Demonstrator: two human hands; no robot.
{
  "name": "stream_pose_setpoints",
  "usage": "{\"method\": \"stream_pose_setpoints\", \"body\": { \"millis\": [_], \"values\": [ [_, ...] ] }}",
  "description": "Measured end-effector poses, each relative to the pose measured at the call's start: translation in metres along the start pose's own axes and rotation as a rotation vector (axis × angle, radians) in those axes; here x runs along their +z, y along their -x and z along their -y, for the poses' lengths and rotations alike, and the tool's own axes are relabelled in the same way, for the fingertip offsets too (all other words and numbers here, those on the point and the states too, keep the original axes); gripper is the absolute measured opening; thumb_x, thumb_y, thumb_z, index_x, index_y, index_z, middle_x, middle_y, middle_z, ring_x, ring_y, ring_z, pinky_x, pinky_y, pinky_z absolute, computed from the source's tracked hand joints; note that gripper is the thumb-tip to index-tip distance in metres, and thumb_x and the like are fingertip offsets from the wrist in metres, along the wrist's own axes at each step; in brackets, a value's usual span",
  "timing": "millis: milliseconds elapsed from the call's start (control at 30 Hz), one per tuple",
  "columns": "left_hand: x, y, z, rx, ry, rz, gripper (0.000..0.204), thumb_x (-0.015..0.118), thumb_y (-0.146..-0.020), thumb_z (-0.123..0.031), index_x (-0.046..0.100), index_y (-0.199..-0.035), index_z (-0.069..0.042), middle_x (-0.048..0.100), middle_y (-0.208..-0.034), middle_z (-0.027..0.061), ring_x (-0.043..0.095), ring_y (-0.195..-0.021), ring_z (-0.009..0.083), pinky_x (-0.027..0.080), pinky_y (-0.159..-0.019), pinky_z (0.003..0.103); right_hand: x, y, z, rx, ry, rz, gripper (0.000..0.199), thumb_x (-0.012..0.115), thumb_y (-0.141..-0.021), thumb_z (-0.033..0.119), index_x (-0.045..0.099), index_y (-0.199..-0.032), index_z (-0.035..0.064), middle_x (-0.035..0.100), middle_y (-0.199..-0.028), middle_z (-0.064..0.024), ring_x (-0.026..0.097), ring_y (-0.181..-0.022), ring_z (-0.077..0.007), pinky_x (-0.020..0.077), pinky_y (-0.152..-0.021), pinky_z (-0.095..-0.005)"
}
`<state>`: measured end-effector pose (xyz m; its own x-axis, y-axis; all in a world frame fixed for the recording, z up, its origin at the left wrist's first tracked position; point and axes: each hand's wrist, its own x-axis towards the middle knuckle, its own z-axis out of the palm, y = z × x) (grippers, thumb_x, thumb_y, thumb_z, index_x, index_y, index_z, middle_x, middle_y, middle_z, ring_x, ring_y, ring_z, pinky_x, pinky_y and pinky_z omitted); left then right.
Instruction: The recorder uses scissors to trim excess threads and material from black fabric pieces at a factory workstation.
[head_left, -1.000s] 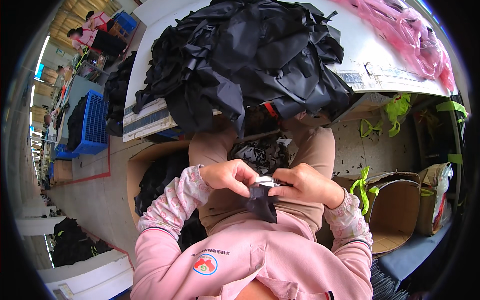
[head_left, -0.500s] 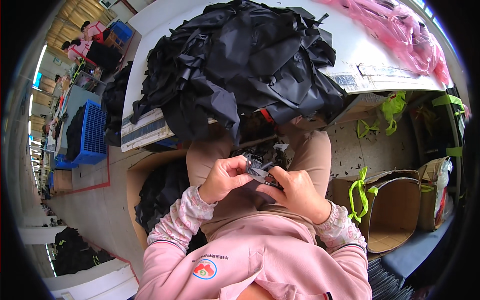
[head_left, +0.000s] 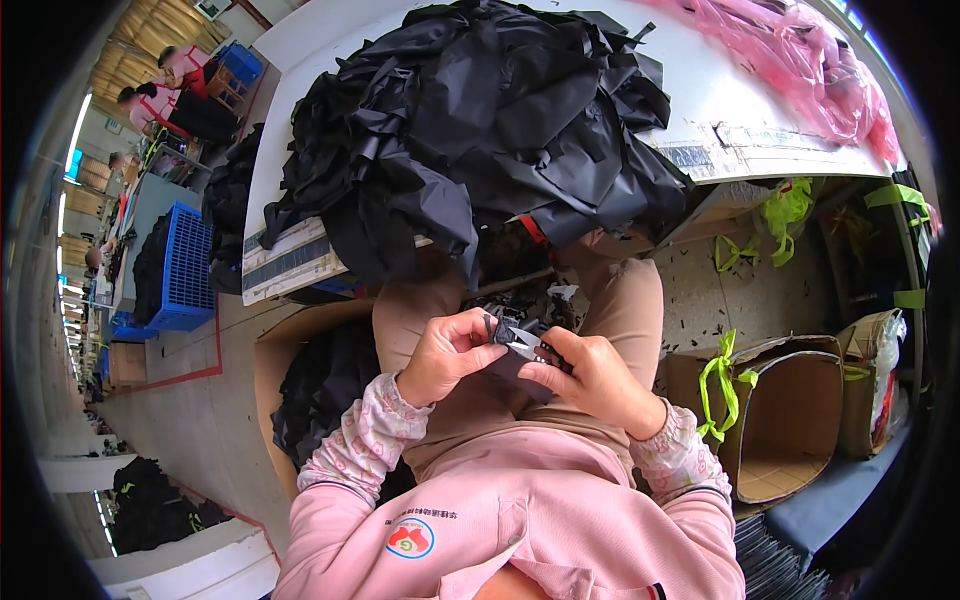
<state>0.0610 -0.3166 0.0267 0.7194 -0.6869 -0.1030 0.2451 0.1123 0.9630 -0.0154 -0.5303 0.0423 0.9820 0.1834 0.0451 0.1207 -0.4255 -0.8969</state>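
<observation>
Over my lap, my left hand (head_left: 450, 356) pinches a small black fabric piece (head_left: 503, 332) between thumb and fingertips. Close beside it, my right hand (head_left: 594, 380) is closed around a pair of thread snips (head_left: 526, 342). Their pale metal blades point left toward the fabric at my left fingertips and look slightly parted. The handles are mostly hidden inside my right fingers. Whether the blades touch the fabric I cannot tell. More dark material hangs below the hands. A big heap of black fabric pieces (head_left: 500, 110) covers the white table (head_left: 275, 185) ahead of me.
Pink plastic sheeting (head_left: 815, 70) lies at the table's far right. An open cardboard box (head_left: 790, 430) with a green tie stands right of my knee. Another carton (head_left: 268, 385) with black fabric sits at my left. Further left are a blue crate (head_left: 188, 265) and people at work.
The snips' blades now show more clearly, slightly parted, at the fabric. My right thumb and fingers have shifted a little on them. My left hand stays nearly in place.
</observation>
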Motion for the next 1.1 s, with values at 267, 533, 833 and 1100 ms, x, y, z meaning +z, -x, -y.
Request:
{"method": "stream_pose_setpoints", "body": {
  "millis": [267, 533, 833, 1100],
  "values": [
    [0.005, -0.002, -0.005, -0.063, 0.047, -0.031, 0.010, 0.062, -0.082, 0.005, 0.065, -0.092, 0.002, 0.055, -0.092, 0.0012, 0.053, -0.088, 0.0105, 0.043, -0.083, 0.025, 0.005, -0.001, -0.001, -0.127, 0.104, -0.138, 0.033, 0.072, -0.082, 0.032, 0.057, -0.085, 0.0025, 0.060, -0.060, -0.0119, 0.060, -0.052, -0.0320, 0.0476, -0.048, -0.0380],
    [0.006, 0.001, 0.003, -0.018, -0.018, -0.010, 0.015, 0.063, -0.085, 0.005, 0.065, -0.099, 0.003, 0.059, -0.096, 0.0013, 0.055, -0.084, 0.0068, 0.046, -0.076, 0.022, 0.008, -0.003, 0.005, -0.185, 0.306, -0.142, 0.033, 0.070, -0.083, 0.033, 0.053, -0.079, 0.0048, 0.057, -0.054, -0.0103, 0.059, -0.048, -0.0287, 0.0457, -0.044, -0.0376],
    [0.012, -0.001, 0.000, -0.036, -0.042, -0.082, 0.010, 0.063, -0.084, 0.005, 0.066, -0.094, 0.001, 0.056, -0.089, -0.0016, 0.053, -0.078, 0.0052, 0.044, -0.072, 0.020, 0.010, 0.001, -0.003, -0.169, 0.272, -0.185, 0.030, 0.071, -0.083, 0.027, 0.055, -0.084, 0.0020, 0.052, -0.053, -0.0134, 0.056, -0.048, -0.0300, 0.0425, -0.045, -0.0370],
    [-0.013, 0.007, 0.008, -0.101, -0.133, -0.148, 0.005, 0.067, -0.083, 0.001, 0.062, -0.086, 0.001, 0.055, -0.086, -0.0027, 0.051, -0.078, 0.0042, 0.044, -0.070, 0.020, 0.005, -0.008, -0.032, 0.257, -0.539, -0.238, 0.017, 0.053, -0.098, 0.020, 0.053, -0.091, 0.0043, 0.043, -0.060, 0.0047, 0.040, -0.050, -0.0030, 0.0313, -0.044, -0.0203]
  ]
}}
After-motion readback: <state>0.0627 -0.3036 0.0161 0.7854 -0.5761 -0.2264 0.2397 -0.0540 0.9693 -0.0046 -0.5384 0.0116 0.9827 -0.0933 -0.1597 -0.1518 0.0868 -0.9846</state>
